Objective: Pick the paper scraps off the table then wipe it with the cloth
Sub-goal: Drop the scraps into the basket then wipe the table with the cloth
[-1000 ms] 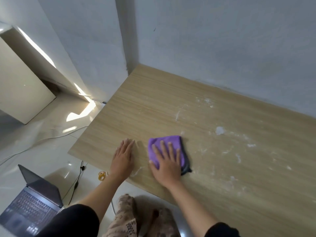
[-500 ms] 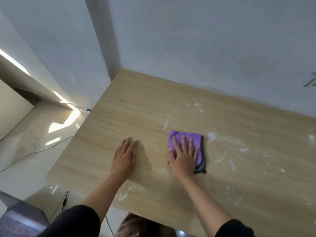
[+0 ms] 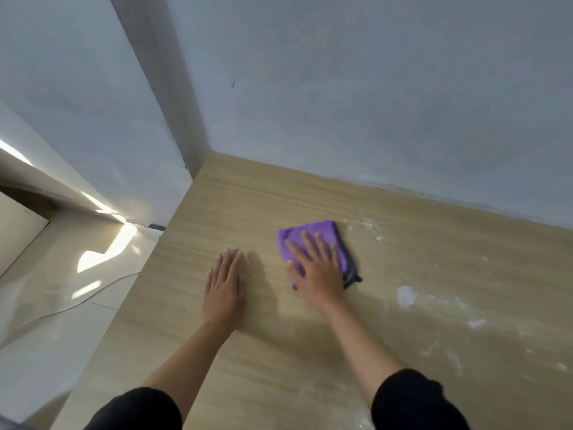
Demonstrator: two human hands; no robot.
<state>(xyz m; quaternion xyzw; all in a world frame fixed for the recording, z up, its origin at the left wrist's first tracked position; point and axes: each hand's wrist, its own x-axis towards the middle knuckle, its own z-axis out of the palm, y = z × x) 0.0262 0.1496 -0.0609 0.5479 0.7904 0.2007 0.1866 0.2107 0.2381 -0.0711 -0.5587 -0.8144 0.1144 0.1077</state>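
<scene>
Right hand (image 3: 316,274) slid one cloth (image 3: 310,232) farther back

surface: wooden table (image 3: 263,367) | on it: purple cloth (image 3: 310,234), white residue (image 3: 405,296) to its right

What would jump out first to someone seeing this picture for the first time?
The purple cloth stands out on the wooden table, pressed flat under the right hand. The left hand rests flat on the wood to its left. A white blob and fainter white smears mark the surface to the cloth's right.
</scene>
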